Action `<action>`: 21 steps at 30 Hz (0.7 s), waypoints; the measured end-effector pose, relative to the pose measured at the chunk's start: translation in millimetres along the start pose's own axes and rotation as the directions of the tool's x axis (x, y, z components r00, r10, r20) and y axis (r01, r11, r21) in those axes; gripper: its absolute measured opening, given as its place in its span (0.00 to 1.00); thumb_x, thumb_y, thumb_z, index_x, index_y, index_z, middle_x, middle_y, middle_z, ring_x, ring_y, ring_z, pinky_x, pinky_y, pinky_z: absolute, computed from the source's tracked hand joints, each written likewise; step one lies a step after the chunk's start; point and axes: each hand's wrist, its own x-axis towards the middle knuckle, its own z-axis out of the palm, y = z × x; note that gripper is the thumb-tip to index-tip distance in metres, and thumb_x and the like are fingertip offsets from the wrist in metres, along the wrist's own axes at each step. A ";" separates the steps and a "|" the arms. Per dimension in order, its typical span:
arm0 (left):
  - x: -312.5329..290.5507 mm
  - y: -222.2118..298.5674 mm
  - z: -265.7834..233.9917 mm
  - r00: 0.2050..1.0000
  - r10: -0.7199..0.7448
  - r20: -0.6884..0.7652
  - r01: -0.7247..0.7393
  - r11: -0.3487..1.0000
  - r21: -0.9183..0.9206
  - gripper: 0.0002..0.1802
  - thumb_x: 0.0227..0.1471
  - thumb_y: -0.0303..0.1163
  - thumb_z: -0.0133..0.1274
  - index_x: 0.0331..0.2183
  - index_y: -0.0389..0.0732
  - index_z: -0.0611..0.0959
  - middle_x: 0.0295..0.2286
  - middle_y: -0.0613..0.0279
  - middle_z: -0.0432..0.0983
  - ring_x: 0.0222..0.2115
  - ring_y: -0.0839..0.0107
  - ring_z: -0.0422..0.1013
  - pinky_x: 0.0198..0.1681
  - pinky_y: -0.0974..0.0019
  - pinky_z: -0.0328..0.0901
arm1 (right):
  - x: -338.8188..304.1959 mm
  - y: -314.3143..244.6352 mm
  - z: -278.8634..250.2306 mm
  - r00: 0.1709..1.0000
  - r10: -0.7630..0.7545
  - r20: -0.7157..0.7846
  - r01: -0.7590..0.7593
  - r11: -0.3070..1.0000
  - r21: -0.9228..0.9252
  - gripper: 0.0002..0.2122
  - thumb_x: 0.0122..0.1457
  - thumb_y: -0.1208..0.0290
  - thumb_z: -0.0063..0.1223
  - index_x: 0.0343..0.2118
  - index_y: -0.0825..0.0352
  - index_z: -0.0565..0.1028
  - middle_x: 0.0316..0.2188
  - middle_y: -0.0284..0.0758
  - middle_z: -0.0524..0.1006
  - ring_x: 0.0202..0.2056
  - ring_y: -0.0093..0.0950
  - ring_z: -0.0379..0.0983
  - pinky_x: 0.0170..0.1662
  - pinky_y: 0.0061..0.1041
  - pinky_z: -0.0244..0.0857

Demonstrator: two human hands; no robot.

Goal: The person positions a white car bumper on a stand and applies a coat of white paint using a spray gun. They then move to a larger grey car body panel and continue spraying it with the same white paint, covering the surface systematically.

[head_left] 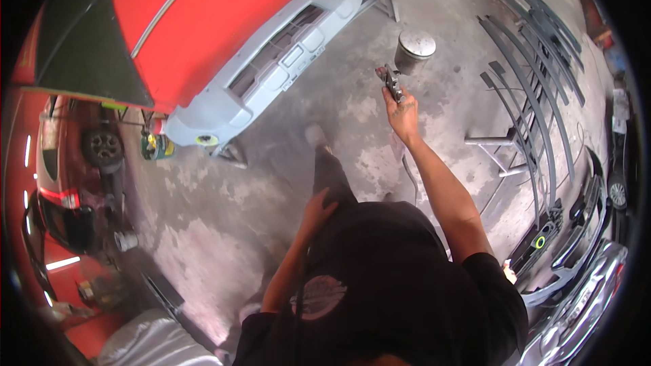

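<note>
My right hand [403, 114] is stretched forward, wrapped round the grip of a spray gun [391, 83]. The gun's metal paint cup [416, 49], pale on its top, shows just beyond the gun's body. Ahead and to the left, a long grey car bumper [271, 71] lies slantwise on a metal stand [234, 156], apart from the gun. My left hand [317, 210] rests against the dark trouser leg at my thigh, its fingers laid over the cloth and holding nothing.
Long grey trim strips [536, 88] lie across a metal rack [489, 141] on the right. Nearer stand more bumpers [576, 257]. A red and black panel [169, 20] rises behind the grey bumper. A red car [57, 196] and a small tin [158, 147] are at left.
</note>
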 end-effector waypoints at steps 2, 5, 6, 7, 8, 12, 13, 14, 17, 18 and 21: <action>57.8 -16.2 -28.2 0.997 0.035 0.075 -0.040 0.997 0.063 0.37 0.54 0.45 0.62 0.59 0.35 0.72 0.54 0.41 0.72 0.59 0.47 0.65 0.61 0.53 0.61 | 35.8 6.6 38.9 0.994 0.086 -0.071 -0.083 0.996 0.032 0.14 0.63 0.63 0.58 0.34 0.74 0.77 0.14 0.45 0.69 0.18 0.38 0.62 0.28 0.38 0.63; 149.7 -74.2 -60.9 0.967 0.044 0.251 -0.095 0.976 0.197 0.42 0.53 0.51 0.61 0.63 0.41 0.69 0.58 0.38 0.66 0.60 0.38 0.61 0.61 0.47 0.60 | 88.8 5.9 108.4 0.972 0.195 -0.132 -0.189 0.980 0.061 0.13 0.63 0.64 0.58 0.35 0.74 0.77 0.15 0.47 0.70 0.19 0.42 0.65 0.27 0.39 0.64; 177.5 -71.1 -73.0 0.952 -0.052 0.301 -0.044 0.952 0.304 0.45 0.52 0.54 0.61 0.64 0.44 0.66 0.60 0.37 0.62 0.60 0.35 0.60 0.61 0.45 0.60 | 104.9 11.3 130.4 0.962 0.234 -0.142 -0.231 0.972 0.040 0.13 0.62 0.66 0.57 0.37 0.74 0.78 0.17 0.49 0.71 0.20 0.47 0.69 0.27 0.40 0.64; 203.7 -67.9 -86.2 0.931 -0.147 0.335 -0.005 0.911 0.413 0.47 0.50 0.56 0.61 0.65 0.48 0.64 0.61 0.37 0.59 0.60 0.31 0.59 0.61 0.43 0.60 | 121.7 17.5 151.4 0.950 0.272 -0.152 -0.272 0.962 0.022 0.12 0.62 0.67 0.57 0.39 0.74 0.78 0.18 0.51 0.73 0.22 0.52 0.72 0.27 0.42 0.65; 221.9 -68.4 -100.3 0.898 -0.256 0.357 0.038 0.855 0.517 0.50 0.49 0.59 0.61 0.67 0.51 0.61 0.63 0.36 0.55 0.60 0.28 0.57 0.61 0.40 0.60 | 132.5 29.0 175.4 0.933 0.321 -0.160 -0.321 0.947 0.028 0.12 0.62 0.67 0.57 0.38 0.74 0.78 0.18 0.51 0.73 0.22 0.51 0.72 0.27 0.42 0.65; 292.0 -115.4 -145.5 0.777 -0.355 0.520 0.017 0.837 0.546 0.58 0.44 0.66 0.60 0.70 0.59 0.53 0.67 0.36 0.43 0.60 0.24 0.55 0.59 0.35 0.60 | 187.8 53.7 248.5 0.860 0.458 -0.224 -0.445 0.889 0.109 0.13 0.62 0.65 0.57 0.38 0.74 0.78 0.18 0.51 0.74 0.22 0.51 0.74 0.28 0.42 0.65; 301.6 -116.0 -146.7 0.739 -0.417 0.528 0.034 0.807 0.590 0.59 0.43 0.67 0.60 0.70 0.60 0.52 0.67 0.36 0.43 0.60 0.25 0.55 0.59 0.35 0.60 | 197.8 58.7 263.8 0.837 0.492 -0.241 -0.478 0.871 0.117 0.13 0.61 0.65 0.57 0.37 0.74 0.78 0.19 0.51 0.74 0.23 0.51 0.74 0.29 0.42 0.65; 312.4 -116.6 -150.4 0.703 -0.478 0.527 0.052 0.773 0.632 0.61 0.42 0.68 0.61 0.70 0.61 0.51 0.67 0.35 0.43 0.61 0.26 0.54 0.59 0.35 0.60 | 208.8 62.6 278.4 0.817 0.509 -0.272 -0.499 0.859 0.113 0.14 0.61 0.64 0.57 0.37 0.74 0.78 0.19 0.51 0.74 0.23 0.51 0.74 0.30 0.42 0.66; 343.8 -117.7 -161.0 0.608 -0.547 0.575 0.023 0.736 0.676 0.63 0.41 0.69 0.61 0.70 0.62 0.49 0.67 0.35 0.42 0.62 0.27 0.54 0.59 0.35 0.61 | 239.1 76.3 309.6 0.751 0.540 -0.380 -0.546 0.831 0.104 0.16 0.61 0.61 0.56 0.37 0.74 0.78 0.21 0.51 0.76 0.26 0.51 0.75 0.32 0.43 0.66; 353.9 -118.1 -163.0 0.583 -0.568 0.581 0.011 0.721 0.693 0.63 0.41 0.69 0.61 0.71 0.62 0.49 0.67 0.35 0.42 0.62 0.28 0.55 0.59 0.36 0.61 | 250.9 83.2 320.0 0.724 0.543 -0.427 -0.556 0.825 0.107 0.16 0.61 0.61 0.55 0.37 0.74 0.78 0.21 0.51 0.76 0.27 0.51 0.76 0.32 0.43 0.67; 375.2 -122.8 -169.2 0.523 -0.620 0.585 -0.015 0.679 0.734 0.63 0.41 0.69 0.61 0.71 0.62 0.48 0.67 0.35 0.42 0.62 0.30 0.56 0.58 0.36 0.61 | 278.1 106.0 356.2 0.718 0.531 -0.450 -0.524 0.838 0.152 0.17 0.61 0.60 0.56 0.38 0.73 0.78 0.21 0.48 0.76 0.23 0.42 0.74 0.30 0.38 0.66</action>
